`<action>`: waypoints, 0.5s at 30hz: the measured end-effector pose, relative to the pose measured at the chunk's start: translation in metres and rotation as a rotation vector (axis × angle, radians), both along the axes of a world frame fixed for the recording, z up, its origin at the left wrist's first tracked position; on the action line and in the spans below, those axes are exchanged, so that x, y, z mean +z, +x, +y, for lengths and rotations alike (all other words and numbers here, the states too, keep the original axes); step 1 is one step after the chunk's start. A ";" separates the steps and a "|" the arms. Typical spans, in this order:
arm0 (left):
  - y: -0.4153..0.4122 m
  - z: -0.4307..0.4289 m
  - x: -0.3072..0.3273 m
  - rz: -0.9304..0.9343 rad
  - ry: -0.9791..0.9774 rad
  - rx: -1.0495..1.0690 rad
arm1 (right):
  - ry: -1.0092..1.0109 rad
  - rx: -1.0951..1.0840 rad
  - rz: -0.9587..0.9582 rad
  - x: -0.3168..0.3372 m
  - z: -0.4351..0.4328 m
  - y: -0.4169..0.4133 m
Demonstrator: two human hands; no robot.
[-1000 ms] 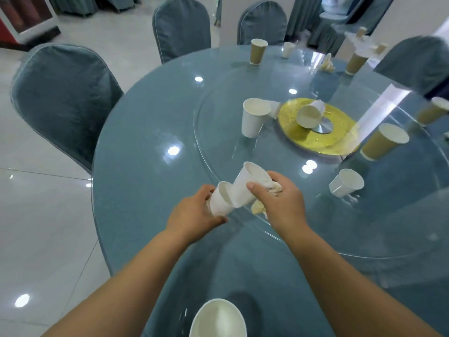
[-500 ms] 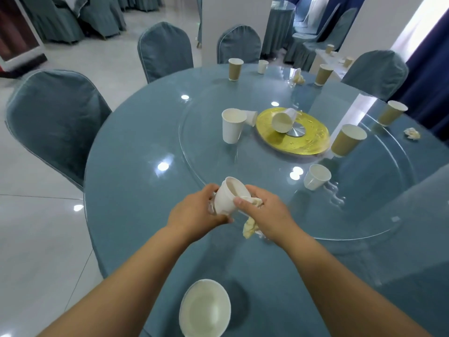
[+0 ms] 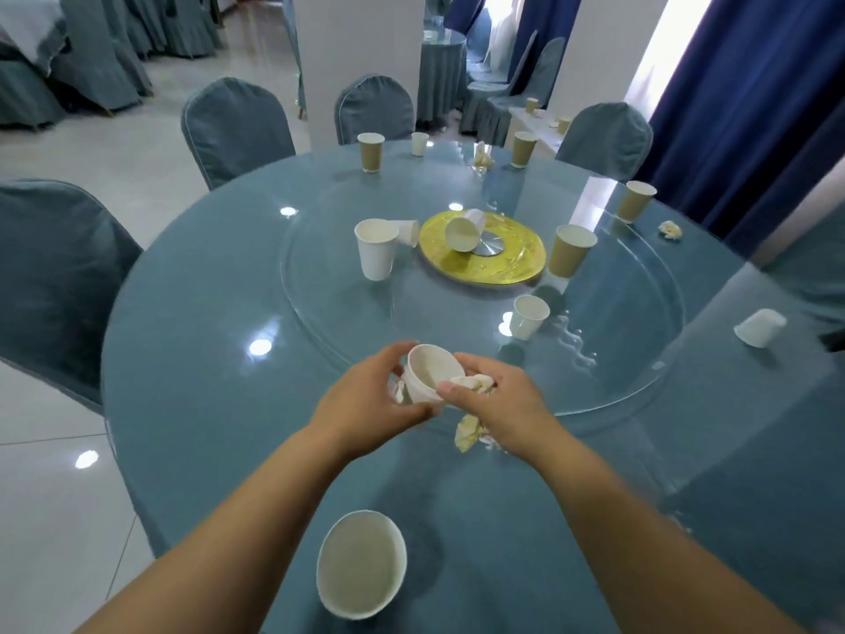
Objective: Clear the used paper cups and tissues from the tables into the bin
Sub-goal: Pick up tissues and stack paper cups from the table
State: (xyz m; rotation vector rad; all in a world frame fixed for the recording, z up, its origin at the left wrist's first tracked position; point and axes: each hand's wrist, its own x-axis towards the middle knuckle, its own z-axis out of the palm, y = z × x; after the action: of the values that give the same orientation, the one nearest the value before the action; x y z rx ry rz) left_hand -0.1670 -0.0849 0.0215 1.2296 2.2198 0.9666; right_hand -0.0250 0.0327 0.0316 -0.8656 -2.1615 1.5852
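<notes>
My left hand [image 3: 372,400] grips nested white paper cups [image 3: 430,372] over the near part of the round blue table [image 3: 192,340]. My right hand [image 3: 496,400] holds a crumpled tissue [image 3: 471,434] and pinches the cup rim with its thumb. A white cup [image 3: 361,565] stands at the near edge. More white cups [image 3: 376,249] [image 3: 528,317] [image 3: 760,328] and brown cups [image 3: 569,251] [image 3: 634,201] [image 3: 370,152] [image 3: 522,149] are spread over the table. One white cup [image 3: 464,231] lies on the yellow plate [image 3: 512,265]. Tissues [image 3: 670,229] [image 3: 484,158] lie at the far side.
A glass turntable [image 3: 320,286] covers the table's middle, with spilled water [image 3: 574,340] on it. Blue-covered chairs [image 3: 55,276] [image 3: 235,125] [image 3: 375,109] [image 3: 603,137] ring the table. A white pillar [image 3: 366,52] and dark blue curtains [image 3: 750,98] stand behind. No bin is in view.
The cup from my right hand has been pushed down into the one in my left hand. The view has lifted, showing more of the far side of the table.
</notes>
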 end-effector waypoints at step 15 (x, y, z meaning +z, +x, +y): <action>0.068 0.010 0.023 0.001 0.103 -0.238 | -0.038 -0.425 0.065 0.020 -0.026 0.096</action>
State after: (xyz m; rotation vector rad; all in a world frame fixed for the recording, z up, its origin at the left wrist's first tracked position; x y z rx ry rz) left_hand -0.0985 -0.0754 0.0446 1.4999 1.9883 0.9934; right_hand 0.0710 0.0063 0.0512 -1.1744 -1.7581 1.4180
